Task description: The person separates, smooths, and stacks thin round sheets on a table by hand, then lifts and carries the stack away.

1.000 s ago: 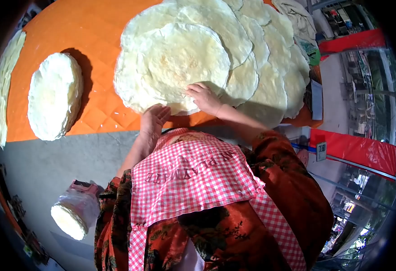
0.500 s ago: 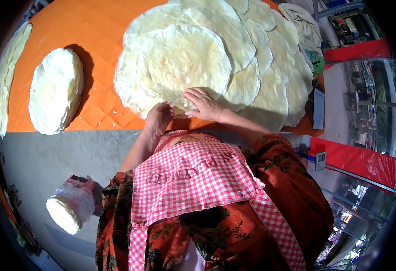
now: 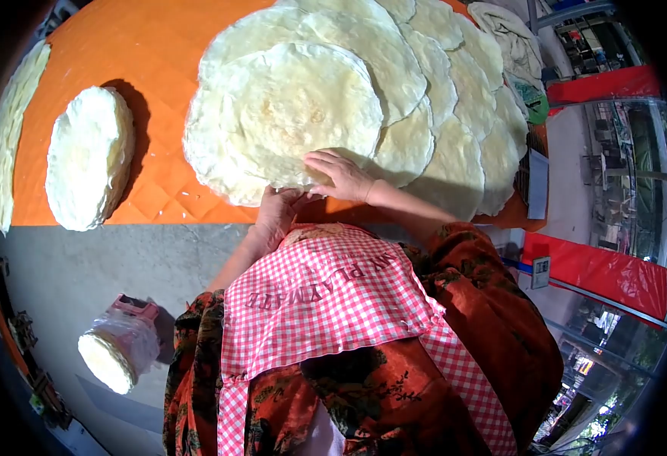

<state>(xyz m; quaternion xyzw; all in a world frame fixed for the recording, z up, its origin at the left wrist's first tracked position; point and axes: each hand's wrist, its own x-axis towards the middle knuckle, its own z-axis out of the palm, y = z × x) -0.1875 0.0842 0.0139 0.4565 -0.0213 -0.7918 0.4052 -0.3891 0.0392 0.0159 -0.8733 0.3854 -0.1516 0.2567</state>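
Observation:
A thin, pale round flatbread (image 3: 295, 106) with light brown spots lies on top of other overlapping flatbreads (image 3: 455, 163). My left hand (image 3: 276, 213) is at its near edge, fingers curled closed on the rim; their tips are partly hidden. To the right, my right hand (image 3: 339, 176) rests on the same bread's near right edge. Its fingers are stretched out over the surface, and the thumb is apart from them, close to the rim.
An orange cloth (image 3: 170, 91) covers the table. On the left stands a thick stack of flatbreads (image 3: 86, 159), with more layered sheets (image 3: 14, 144) at the far left. A plastic-wrapped stack (image 3: 113, 357) sits on a pink stool (image 3: 139, 308) below.
The top flatbread has shifted slightly left. My left hand has moved a little right and toward me along the rim, while my right hand has barely moved.

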